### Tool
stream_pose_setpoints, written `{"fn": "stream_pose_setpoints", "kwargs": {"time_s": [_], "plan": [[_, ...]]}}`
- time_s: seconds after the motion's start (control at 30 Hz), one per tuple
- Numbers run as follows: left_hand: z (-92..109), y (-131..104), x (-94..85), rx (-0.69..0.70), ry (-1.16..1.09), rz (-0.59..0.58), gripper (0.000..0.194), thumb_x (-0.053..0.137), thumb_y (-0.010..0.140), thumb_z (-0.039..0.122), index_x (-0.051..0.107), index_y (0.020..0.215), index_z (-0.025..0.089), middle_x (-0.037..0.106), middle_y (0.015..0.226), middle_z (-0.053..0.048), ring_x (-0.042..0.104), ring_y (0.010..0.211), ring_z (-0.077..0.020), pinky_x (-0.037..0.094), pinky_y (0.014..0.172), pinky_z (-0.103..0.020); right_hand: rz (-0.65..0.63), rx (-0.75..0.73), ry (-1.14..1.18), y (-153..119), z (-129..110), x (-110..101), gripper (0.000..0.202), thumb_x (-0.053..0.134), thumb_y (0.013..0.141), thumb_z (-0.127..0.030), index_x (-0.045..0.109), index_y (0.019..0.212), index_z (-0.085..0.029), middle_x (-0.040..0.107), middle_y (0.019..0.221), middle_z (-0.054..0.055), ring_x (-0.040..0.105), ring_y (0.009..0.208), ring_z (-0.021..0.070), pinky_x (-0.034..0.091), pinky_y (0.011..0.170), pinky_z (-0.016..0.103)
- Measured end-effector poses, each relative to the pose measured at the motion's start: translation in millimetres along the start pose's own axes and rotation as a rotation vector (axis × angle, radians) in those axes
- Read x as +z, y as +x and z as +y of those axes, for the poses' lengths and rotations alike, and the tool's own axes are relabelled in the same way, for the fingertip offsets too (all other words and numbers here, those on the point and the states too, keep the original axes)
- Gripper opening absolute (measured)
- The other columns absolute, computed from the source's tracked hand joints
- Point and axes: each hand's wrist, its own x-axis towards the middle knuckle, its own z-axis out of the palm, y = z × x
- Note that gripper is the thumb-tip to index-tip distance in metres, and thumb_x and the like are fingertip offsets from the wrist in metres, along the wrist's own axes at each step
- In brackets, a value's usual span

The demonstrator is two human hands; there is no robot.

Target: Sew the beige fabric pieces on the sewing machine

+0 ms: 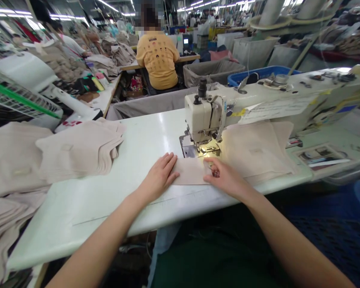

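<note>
A small beige fabric piece [190,171] lies on the table in front of the sewing machine head [202,116]. My left hand [160,176] rests on the left end of this piece, fingers stretched out flat. At the right end, my right hand [225,176] pinches the fabric between thumb and forefinger. Something small and metallic shows inside the curl of that hand, too unclear to name. Just beyond the fabric is the lit metal needle plate [208,150]. A larger beige panel [255,150] lies right of the needle, partly under the machine arm.
Stacked beige fabric panels [78,148] lie on the table's left side, with more hanging over its edge. A blue basket [333,224] stands low at the right. Ahead, a person in a yellow shirt [157,60] sits beyond a grey cloth bin [150,104].
</note>
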Motion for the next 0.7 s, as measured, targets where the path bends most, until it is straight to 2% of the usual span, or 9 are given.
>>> {"fn": "stream_pose_setpoints", "kwargs": {"time_s": [0.27,0.5,0.7], "plan": [[1,-1,-0.8,-0.014,-0.013,-0.007,0.069,0.035,0.102,0.057,0.031,0.154,0.013,0.037,0.159,-0.019,0.033,0.148,-0.0316,0.031,0.121,-0.050,-0.054,0.003,-0.044,1,-2,-5,0.063,0.071,0.079,-0.024,0.051,0.138,-0.023,0.064,0.093,0.001,0.061,0.080,0.0193,0.043,0.077,0.031],[-2,0,0.2,-0.016,-0.049,-0.019,0.084,0.047,0.094,0.068,0.026,0.156,0.016,0.034,0.160,-0.020,0.032,0.149,-0.0333,0.031,0.120,-0.051,-0.110,-0.050,-0.095,1,-2,-9,0.070,0.071,0.081,-0.025,0.044,0.145,-0.023,0.063,0.088,0.001,0.060,0.080,0.0207,0.040,0.073,0.030],[-2,0,-1.2,-0.019,-0.068,-0.019,0.085,0.049,0.093,0.068,0.025,0.156,0.017,0.034,0.160,-0.020,0.032,0.149,-0.0340,0.031,0.120,-0.052,-0.142,-0.076,-0.127,2,-6,-13,0.075,0.072,0.080,-0.023,0.041,0.149,-0.020,0.064,0.091,0.002,0.059,0.080,0.0208,0.040,0.071,0.030]]}}
